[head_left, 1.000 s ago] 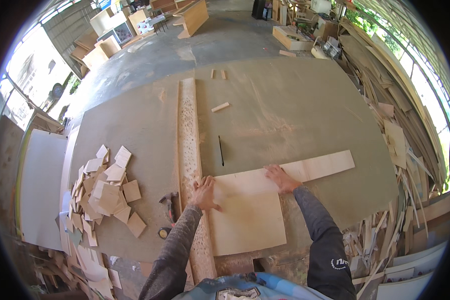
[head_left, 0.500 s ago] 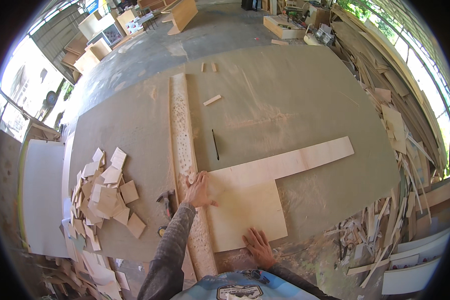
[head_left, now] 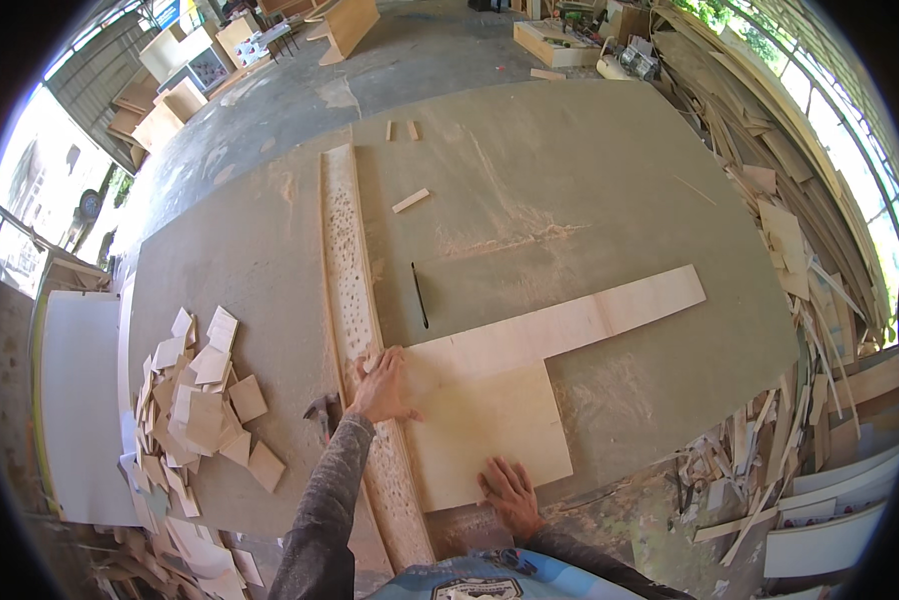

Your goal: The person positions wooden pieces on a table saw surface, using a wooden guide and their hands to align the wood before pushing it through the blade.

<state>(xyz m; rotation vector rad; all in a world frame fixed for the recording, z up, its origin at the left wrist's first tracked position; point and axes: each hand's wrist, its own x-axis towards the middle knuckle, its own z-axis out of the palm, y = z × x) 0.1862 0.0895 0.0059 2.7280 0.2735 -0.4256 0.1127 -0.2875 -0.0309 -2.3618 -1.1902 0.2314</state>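
Observation:
My left hand (head_left: 378, 387) lies with fingers stretched out across the edge of a long pitted wooden board (head_left: 347, 265) and the left side of a square plywood panel (head_left: 490, 425). Its thumb points toward the panel. Flat on the panel's near edge rests my right hand (head_left: 510, 494), fingers extended and holding nothing. A long plywood strip (head_left: 580, 318) runs along the panel's far edge and sticks out to the right. Left of the pitted board, close to my left forearm, is a hammer (head_left: 322, 412), partly hidden. A thin black pencil-like stick (head_left: 420, 296) lies beyond the strip.
A heap of small wooden squares (head_left: 205, 400) covers the worktable's left part. Small wood blocks (head_left: 411, 200) lie farther back on the worktable (head_left: 610, 180). Offcuts (head_left: 735, 450) and stacked boards (head_left: 810, 190) line the right side. Cabinets (head_left: 350, 28) stand on the far floor.
The whole view has shifted slightly. Both hands keep nearly the same places on the panel and the board, and nothing has been picked up or let go.

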